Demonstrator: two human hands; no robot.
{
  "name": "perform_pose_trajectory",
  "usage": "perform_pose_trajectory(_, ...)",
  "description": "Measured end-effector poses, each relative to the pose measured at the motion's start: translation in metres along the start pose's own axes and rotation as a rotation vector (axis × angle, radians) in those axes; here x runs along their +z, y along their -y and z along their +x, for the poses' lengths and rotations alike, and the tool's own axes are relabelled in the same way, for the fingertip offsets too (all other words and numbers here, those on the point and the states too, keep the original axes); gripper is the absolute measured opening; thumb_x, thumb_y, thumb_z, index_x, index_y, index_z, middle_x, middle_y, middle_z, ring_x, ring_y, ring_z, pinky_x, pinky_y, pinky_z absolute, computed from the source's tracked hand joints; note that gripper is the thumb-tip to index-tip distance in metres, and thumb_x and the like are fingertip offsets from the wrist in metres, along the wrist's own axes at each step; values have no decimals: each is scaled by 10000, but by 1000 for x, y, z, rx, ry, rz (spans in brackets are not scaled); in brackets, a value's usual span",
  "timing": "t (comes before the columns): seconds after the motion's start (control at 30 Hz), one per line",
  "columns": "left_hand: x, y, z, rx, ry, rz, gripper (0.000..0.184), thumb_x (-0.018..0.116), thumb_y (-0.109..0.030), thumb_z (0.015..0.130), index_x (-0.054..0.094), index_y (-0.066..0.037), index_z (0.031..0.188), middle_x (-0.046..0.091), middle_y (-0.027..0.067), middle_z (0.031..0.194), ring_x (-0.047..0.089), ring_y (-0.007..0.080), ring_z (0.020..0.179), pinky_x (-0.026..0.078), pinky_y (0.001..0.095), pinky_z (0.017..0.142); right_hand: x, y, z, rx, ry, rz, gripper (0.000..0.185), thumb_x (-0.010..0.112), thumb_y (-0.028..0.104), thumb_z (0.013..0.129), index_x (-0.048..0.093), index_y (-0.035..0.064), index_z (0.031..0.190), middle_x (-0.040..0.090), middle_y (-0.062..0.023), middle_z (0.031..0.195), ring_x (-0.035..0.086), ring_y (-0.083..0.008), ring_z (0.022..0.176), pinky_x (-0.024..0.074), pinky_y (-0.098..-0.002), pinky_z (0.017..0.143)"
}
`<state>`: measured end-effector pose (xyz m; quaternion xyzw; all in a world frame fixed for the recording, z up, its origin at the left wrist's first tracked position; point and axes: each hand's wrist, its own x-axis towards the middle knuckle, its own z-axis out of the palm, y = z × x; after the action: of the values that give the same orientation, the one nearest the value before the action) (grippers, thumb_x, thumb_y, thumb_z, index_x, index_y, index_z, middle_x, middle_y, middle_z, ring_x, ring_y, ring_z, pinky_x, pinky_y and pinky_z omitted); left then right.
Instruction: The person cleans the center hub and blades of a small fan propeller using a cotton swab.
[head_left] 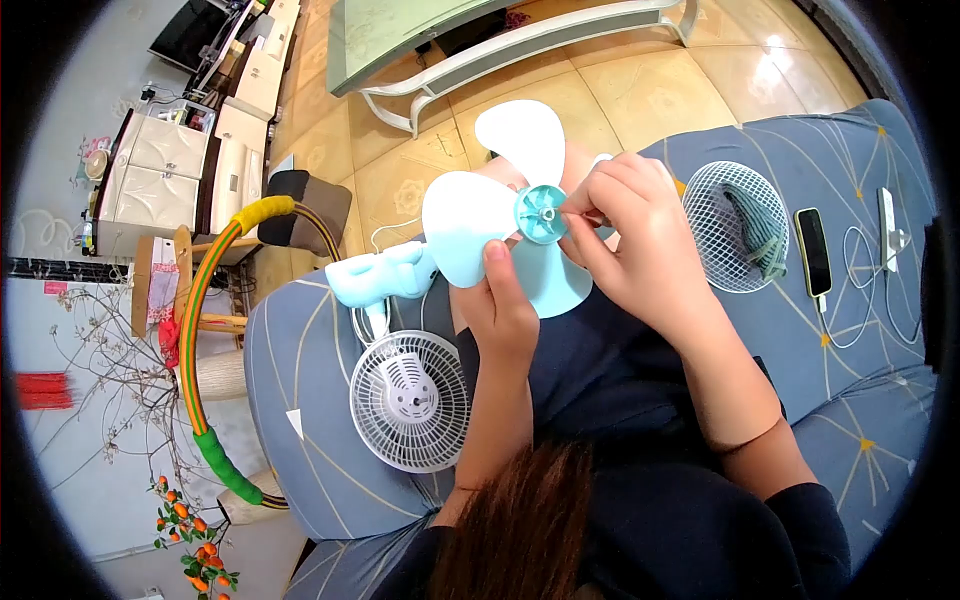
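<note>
A fan blade [470, 225] with white and light-blue petals is held over my lap, its turquoise hub [541, 214] facing up. My left hand [500, 305] grips the lower left petal, thumb on top. At the hub's right edge, the fingers of my right hand [635, 230] are pinched together; what they hold, if anything, is hidden. To the left on the couch lies the fan's light-blue base [375, 277], beside the round rear grille [365, 420] with its white motor housing [408, 390]. On my right, a round white mesh grille [708, 260] holds a striped green cloth [755, 225].
Right of the mesh grille are a phone [814, 255] on a charging cable and a white power strip [887, 225] on the patterned couch [330, 480]. A striped hoop [187, 350] leans at the left. Beyond the tiled floor stands a glass-topped table [400, 40].
</note>
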<state>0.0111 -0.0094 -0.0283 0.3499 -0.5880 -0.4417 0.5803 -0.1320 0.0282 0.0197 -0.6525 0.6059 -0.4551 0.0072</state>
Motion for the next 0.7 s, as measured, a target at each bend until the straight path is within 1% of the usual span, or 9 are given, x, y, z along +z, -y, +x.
perform_pose_trajectory(0.1, 0, 5, 2, 34, 20, 39, 375, 371, -158, 1014, 625, 111, 1075, 679, 131, 1015, 629, 193, 908, 492, 309, 815, 2, -1, 0, -30, -56, -79, 122, 686, 48, 733, 581, 67, 791, 575, -66, 798, 571, -263, 836, 408, -376, 783)
perform_pose_trajectory(0.2, -4, 5, 0, 37, 53, 72, 346, 382, -144, 1014, 612, 100, 1102, 670, 122, 1041, 618, 191, 932, 483, 315, 836, 4, -4, -1, -50, -118, -130, 138, 688, 47, 719, 579, 69, 801, 579, -68, 809, 569, -260, 829, 406, -384, 787)
perform_pose_trajectory(0.23, -3, 4, 0, 67, 64, 76, 335, 389, -141, 1014, 605, 95, 1115, 665, 120, 1053, 614, 189, 944, 478, 316, 846, 4, -5, 0, -56, -135, -143, 144, 688, 46, 714, 578, 70, 804, 580, -69, 813, 568, -260, 826, 405, -388, 788)
perform_pose_trajectory(0.33, -1, 0, 3, 133, 103, 71, 307, 410, -132, 1013, 583, 81, 1150, 650, 114, 1084, 601, 184, 977, 465, 317, 871, 3, -2, -2, -45, -121, -177, 139, 679, 41, 709, 576, 57, 801, 583, -76, 816, 568, -263, 824, 408, -385, 786)
perform_pose_trajectory(0.43, 1, -3, 5, 174, 149, 30, 291, 426, -122, 1011, 567, 75, 1171, 642, 109, 1096, 593, 180, 992, 457, 315, 884, 4, 0, -1, -37, -132, -159, 177, 701, 12, 697, 547, 63, 765, 535, -49, 717, 527, -250, 732, 398, -366, 733)
perform_pose_trajectory(0.53, 3, -4, 7, 231, 169, 6, 287, 434, -119, 1009, 567, 78, 1169, 644, 107, 1086, 594, 175, 984, 457, 313, 884, 1, 4, -1, -20, -89, -164, 182, 694, 2, 702, 532, 62, 758, 536, -56, 716, 532, -256, 734, 401, -371, 725)
perform_pose_trajectory(0.7, -4, -5, 5, 222, 182, 33, 297, 431, -127, 1007, 576, 87, 1154, 651, 117, 1088, 607, 181, 970, 464, 313, 878, -3, 9, -1, -8, -59, -132, 165, 675, -13, 715, 528, 51, 751, 540, -63, 718, 536, -267, 738, 405, -368, 713)
